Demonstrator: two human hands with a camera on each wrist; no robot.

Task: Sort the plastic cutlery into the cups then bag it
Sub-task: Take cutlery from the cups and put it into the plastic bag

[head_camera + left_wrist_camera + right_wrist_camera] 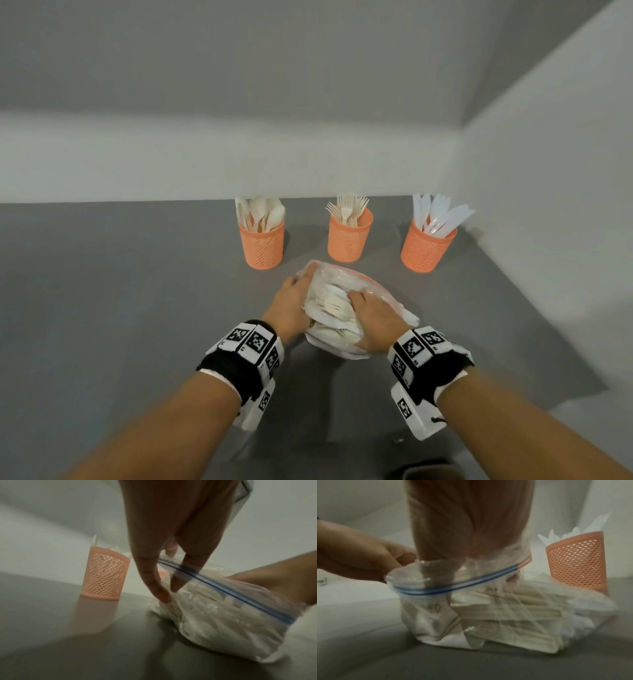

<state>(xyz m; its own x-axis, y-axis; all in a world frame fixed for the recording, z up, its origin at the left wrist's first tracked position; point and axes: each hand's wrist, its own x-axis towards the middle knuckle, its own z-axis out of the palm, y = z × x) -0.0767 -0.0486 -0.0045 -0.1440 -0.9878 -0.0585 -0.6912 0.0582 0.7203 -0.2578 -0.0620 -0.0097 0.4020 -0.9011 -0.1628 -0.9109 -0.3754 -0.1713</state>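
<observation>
A clear zip bag [387, 293] full of white and cream plastic cutlery lies on the grey table in front of three orange mesh cups. The cups hold spoons [262, 248], forks [349, 240] and knives [426, 251]. My left hand [294, 301] pinches the bag's left rim; in the left wrist view thumb and finger of my left hand [169, 595] nip the plastic by the blue zip line of the bag [223, 622]. My right hand [371, 318] reaches into the bag's mouth. In the right wrist view the bag [488, 622] wraps round my right hand [471, 534], hiding the fingertips.
The table [137, 308] runs wide to the left. White walls stand close behind the cups and along the right side. The spoon cup [104, 577] stands just left of the bag, the knife cup [576, 563] just behind its right end. A dark object [424, 472] sits at the bottom edge.
</observation>
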